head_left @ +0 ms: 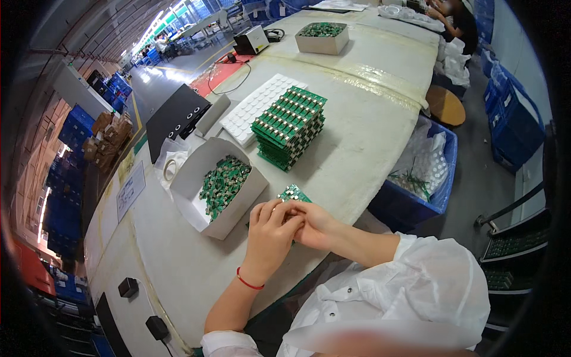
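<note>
My left hand [269, 233] and my right hand [313, 225] are together over the near part of the table, fingers bent and closed on a green circuit board panel [294, 192]. Its far end shows beyond my fingers; the rest is hidden under them. Just left of my hands stands a white cardboard box [239, 208] holding a heap of small green circuit boards [225, 184]. Farther off, a tall stack of green circuit board panels [289, 128] rests on the table, its layers slightly uneven.
A white tray with round pockets [262, 98] lies behind the stack, beside a black case [176, 119]. Another box of boards [322, 41] stands farther back. To the right is a blue bin [440, 199] with bubble wrap and green strips. Another person [461, 24] sits at the far right.
</note>
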